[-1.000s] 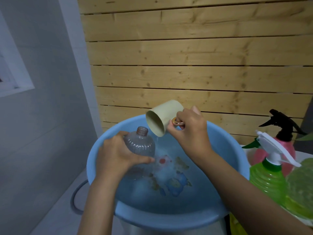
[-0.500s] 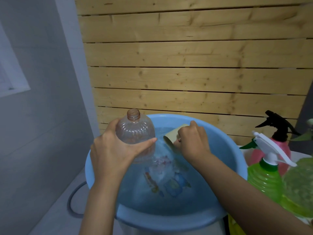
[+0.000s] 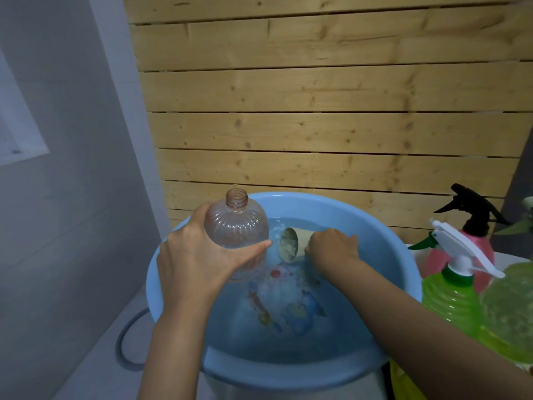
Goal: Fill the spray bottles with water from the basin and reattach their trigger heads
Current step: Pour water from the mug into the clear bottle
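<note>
A light blue basin [image 3: 389,235] holds water over a cartoon print on its bottom. My left hand [image 3: 196,258] grips a clear ribbed bottle [image 3: 238,223] with no trigger head, upright above the basin's left side, its open neck pointing up. My right hand [image 3: 331,249] holds a cream cup [image 3: 291,243] by its handle, tipped on its side and dipped into the water just right of the bottle. At the right stand a green spray bottle [image 3: 450,301] with a white trigger head and a pink spray bottle [image 3: 476,249] with a black trigger head.
Another yellow-green bottle [image 3: 510,310] sits at the far right edge. A wooden slat wall [image 3: 317,111] rises behind the basin, a grey wall to the left. A grey hose loop [image 3: 127,347] lies on the pale floor under the basin's left rim.
My right hand brought the cup down from pouring height into the water. My left hand lifted the bottle higher and more upright above the basin's left side.
</note>
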`<state>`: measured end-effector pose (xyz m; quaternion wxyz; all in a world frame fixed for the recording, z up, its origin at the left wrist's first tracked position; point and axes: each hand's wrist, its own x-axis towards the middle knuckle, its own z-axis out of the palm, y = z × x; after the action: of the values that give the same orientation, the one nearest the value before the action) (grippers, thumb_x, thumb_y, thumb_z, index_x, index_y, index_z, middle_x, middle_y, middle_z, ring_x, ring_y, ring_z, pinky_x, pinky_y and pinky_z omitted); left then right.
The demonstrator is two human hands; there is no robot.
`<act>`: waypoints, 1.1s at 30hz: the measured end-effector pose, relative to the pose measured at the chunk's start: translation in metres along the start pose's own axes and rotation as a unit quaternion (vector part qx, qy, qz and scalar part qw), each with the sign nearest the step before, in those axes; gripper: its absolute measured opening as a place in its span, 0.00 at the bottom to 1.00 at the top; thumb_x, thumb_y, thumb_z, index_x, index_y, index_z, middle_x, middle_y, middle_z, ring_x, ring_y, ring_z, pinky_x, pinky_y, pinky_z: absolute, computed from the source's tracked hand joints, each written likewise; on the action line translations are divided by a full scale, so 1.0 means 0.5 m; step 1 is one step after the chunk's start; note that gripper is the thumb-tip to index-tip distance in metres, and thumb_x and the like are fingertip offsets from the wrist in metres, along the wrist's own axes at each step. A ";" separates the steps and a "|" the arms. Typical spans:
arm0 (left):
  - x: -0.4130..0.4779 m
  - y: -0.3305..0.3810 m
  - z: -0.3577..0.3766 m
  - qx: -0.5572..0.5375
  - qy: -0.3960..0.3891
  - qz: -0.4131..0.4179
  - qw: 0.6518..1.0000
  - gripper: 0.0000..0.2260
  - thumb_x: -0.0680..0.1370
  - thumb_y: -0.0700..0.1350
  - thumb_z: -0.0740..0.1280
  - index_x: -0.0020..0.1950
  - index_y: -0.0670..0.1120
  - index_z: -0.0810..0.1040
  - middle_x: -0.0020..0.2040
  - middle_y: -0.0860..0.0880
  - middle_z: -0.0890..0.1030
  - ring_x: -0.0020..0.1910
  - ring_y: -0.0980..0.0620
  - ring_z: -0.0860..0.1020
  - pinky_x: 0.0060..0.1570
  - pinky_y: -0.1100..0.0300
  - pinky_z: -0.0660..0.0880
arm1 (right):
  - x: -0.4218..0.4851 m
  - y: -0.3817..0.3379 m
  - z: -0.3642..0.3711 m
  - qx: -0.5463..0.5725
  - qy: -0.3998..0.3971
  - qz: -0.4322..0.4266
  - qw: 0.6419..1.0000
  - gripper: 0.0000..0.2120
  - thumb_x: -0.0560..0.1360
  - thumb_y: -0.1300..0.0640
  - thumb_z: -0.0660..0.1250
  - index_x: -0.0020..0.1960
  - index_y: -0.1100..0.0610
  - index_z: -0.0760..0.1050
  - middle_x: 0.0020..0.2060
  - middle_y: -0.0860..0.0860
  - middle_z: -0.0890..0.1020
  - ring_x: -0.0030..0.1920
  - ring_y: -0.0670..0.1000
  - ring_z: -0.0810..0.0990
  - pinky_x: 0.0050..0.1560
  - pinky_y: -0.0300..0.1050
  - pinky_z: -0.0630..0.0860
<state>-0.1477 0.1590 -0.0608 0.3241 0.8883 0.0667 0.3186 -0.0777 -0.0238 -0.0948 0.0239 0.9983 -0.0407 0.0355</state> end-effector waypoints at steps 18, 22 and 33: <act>0.007 -0.009 0.009 0.075 -0.073 -0.020 0.994 0.40 0.51 0.74 0.71 0.58 0.56 0.76 0.48 0.48 0.82 0.52 0.42 0.78 0.46 0.54 0.73 | 0.005 0.021 -0.027 0.543 0.002 0.201 0.815 0.13 0.74 0.57 0.63 0.34 0.58 0.64 0.33 0.51 0.68 0.33 0.51 0.66 0.29 0.43 0.61; 0.007 -0.011 0.010 0.087 -0.098 -0.019 0.991 0.38 0.51 0.72 0.73 0.58 0.56 0.76 0.49 0.49 0.81 0.53 0.43 0.78 0.46 0.54 0.73 | -0.004 0.018 -0.038 0.580 0.030 0.204 0.788 0.16 0.71 0.55 0.67 0.31 0.58 0.64 0.29 0.50 0.66 0.29 0.50 0.63 0.28 0.42 0.60; 0.010 -0.023 0.015 0.086 -0.105 -0.031 0.990 0.38 0.51 0.70 0.75 0.58 0.57 0.76 0.51 0.51 0.81 0.54 0.45 0.78 0.47 0.56 0.72 | -0.008 0.012 -0.056 0.646 0.106 0.165 0.738 0.24 0.66 0.57 0.72 0.25 0.54 0.57 0.18 0.46 0.55 0.22 0.47 0.53 0.18 0.33 0.52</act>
<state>-0.1382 0.1654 -0.0698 0.2611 0.9389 0.0869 0.2069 -0.0841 -0.0279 -0.0668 -0.6286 0.7416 -0.1690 0.1626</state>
